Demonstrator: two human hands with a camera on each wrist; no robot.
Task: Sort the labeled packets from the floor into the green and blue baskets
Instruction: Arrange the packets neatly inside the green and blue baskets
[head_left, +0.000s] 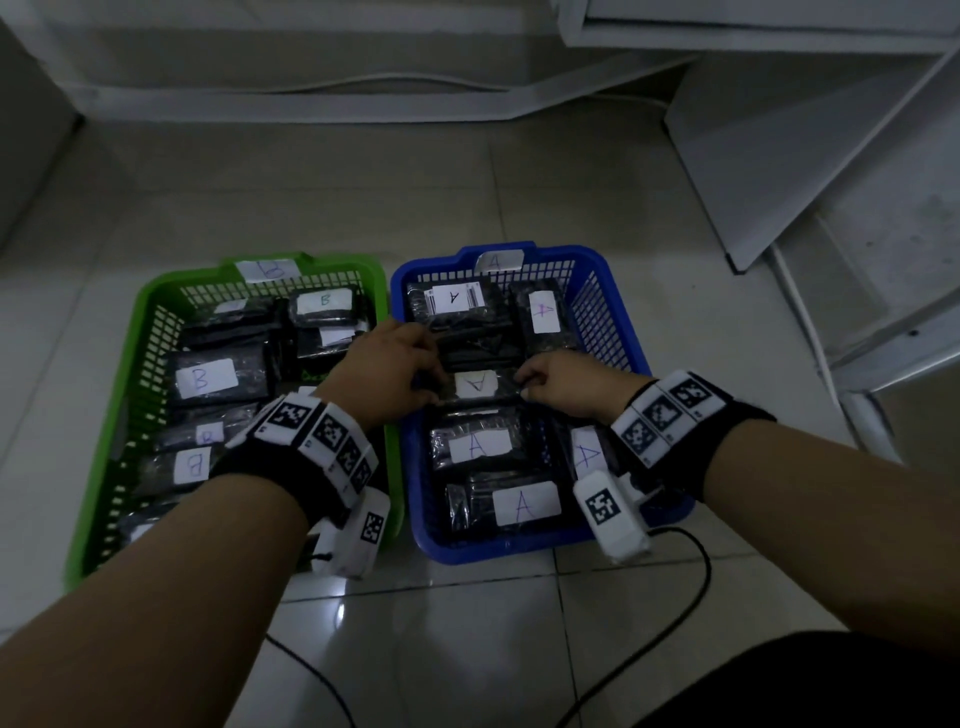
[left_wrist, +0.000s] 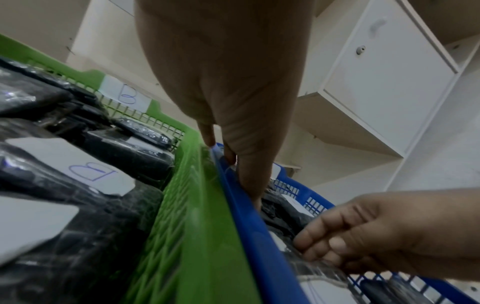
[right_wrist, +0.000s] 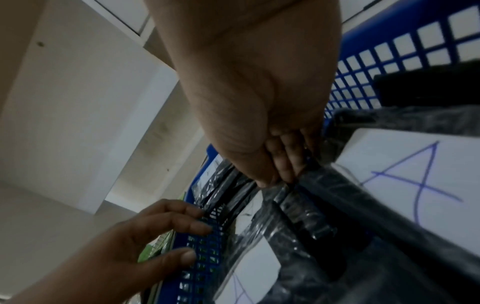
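The green basket (head_left: 137, 332), at centre left of the frame, is holding black packets labeled B; four B labels are showing. The blue basket (head_left: 618, 317), touching it on the right, is holding six visible A packets. Both hands are pinching one A packet (head_left: 477, 385) inside the blue basket: left hand (head_left: 387, 371), right hand (head_left: 566, 384). Both baskets are standing on a glossy tiled floor (head_left: 467, 623) below white cabinets (head_left: 779, 156).

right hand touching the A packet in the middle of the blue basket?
Touching. The right wrist view shows the right hand with thumb and fingers pinching the wrap of the A packet; the head view agrees.
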